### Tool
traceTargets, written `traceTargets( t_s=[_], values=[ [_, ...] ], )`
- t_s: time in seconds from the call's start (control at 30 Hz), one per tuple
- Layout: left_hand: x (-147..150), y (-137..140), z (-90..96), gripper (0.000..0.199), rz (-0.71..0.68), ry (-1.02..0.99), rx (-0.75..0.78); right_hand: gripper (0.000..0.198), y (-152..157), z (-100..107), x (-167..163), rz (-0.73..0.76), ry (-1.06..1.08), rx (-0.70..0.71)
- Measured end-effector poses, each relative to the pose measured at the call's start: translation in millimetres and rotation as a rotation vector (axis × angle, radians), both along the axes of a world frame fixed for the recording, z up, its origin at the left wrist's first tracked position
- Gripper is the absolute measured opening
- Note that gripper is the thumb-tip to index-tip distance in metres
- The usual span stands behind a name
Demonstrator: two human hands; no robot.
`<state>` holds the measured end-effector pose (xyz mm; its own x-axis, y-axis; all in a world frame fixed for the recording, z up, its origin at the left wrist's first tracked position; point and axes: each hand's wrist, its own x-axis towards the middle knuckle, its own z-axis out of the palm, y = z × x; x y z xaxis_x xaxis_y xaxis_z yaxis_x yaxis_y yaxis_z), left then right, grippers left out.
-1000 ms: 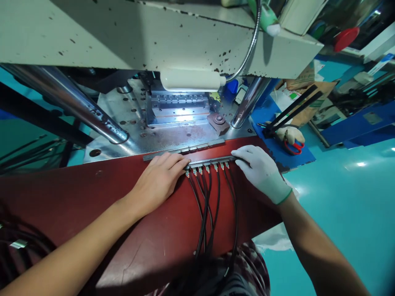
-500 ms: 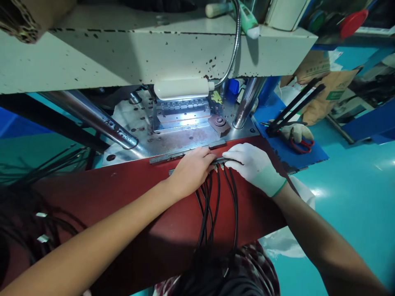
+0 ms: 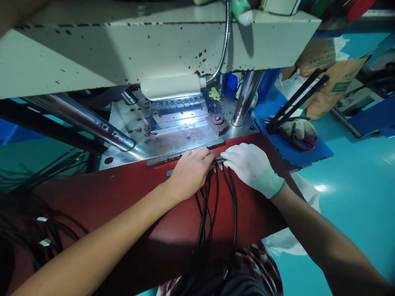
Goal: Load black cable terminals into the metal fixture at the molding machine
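My bare left hand [image 3: 191, 172] lies closed over a dark metal bar [image 3: 219, 160], thumb and fingers together near its middle. In a white glove, my right hand [image 3: 248, 166] pinches the bar's right part. Several black cables [image 3: 217, 193] with small metal connectors run from the bar toward my lap. The bar's left tip sticks out beyond my left hand; much of the rest is hidden under the fingers. Just behind both hands lies a second long metal strip [image 3: 185, 153], on the red board [image 3: 148, 209].
Behind the board stands a press with a steel bed [image 3: 121, 123], a lit metal mould [image 3: 180, 111] and steel columns [image 3: 248, 98]. A white lamp [image 3: 171, 87] hangs over the mould. Red-handled scissors [image 3: 305, 142] and a glove lie on the blue table [image 3: 285, 154]. More cables [image 3: 31, 230] lie left.
The camera view has shifted slightly. Both hands stay on the bar, with my right fingers a little closer along it.
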<state>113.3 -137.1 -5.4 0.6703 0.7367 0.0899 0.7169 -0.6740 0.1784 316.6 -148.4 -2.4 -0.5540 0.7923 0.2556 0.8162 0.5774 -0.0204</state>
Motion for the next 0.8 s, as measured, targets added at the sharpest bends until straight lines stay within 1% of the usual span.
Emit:
traceTargets(
  t_s=[0.07, 0.13, 0.2, 0.27, 0.33, 0.4, 0.5, 0.63, 0.8],
  values=[
    [-4.4, 0.9, 3.8, 0.025, -0.006, -0.048, -0.041, 0.023, -0.4, -1.4, 2.8, 0.005, 0.071, -0.011],
    [-15.2, 4.7, 8.8, 0.025, 0.011, -0.136, -0.074, 0.024, -0.3, -2.5, 6.5, -0.023, 0.188, -0.019],
    [-31.6, 10.8, 11.5, 0.026, 0.076, -0.206, -0.036, 0.026, 0.4, -3.5, 10.0, -0.097, 0.326, -0.011],
    [-49.4, 17.3, 9.7, 0.026, 0.143, -0.212, 0.009, 0.026, 1.8, -4.5, 12.4, -0.166, 0.435, -0.004],
    [-63.6, 22.4, 3.8, 0.027, 0.154, -0.195, -0.021, 0.026, 3.5, -5.6, 13.5, -0.200, 0.499, -0.016],
    [-71.3, 25.4, -3.0, 0.027, 0.147, -0.211, -0.072, 0.024, 4.6, -6.5, 13.6, -0.214, 0.524, -0.047],
    [-72.7, 27.7, -8.8, 0.025, 0.149, -0.260, -0.095, 0.023, 3.9, -6.7, 12.9, -0.226, 0.543, -0.079],
    [-69.0, 31.6, -7.0, 0.022, 0.141, -0.279, -0.123, 0.023, 1.1, -6.8, 12.4, -0.225, 0.548, -0.095],
    [-65.6, 32.6, -8.2, 0.020, 0.150, -0.296, -0.099, 0.024, 1.5, -11.7, 13.2, -0.220, 0.543, -0.124]
  ],
)
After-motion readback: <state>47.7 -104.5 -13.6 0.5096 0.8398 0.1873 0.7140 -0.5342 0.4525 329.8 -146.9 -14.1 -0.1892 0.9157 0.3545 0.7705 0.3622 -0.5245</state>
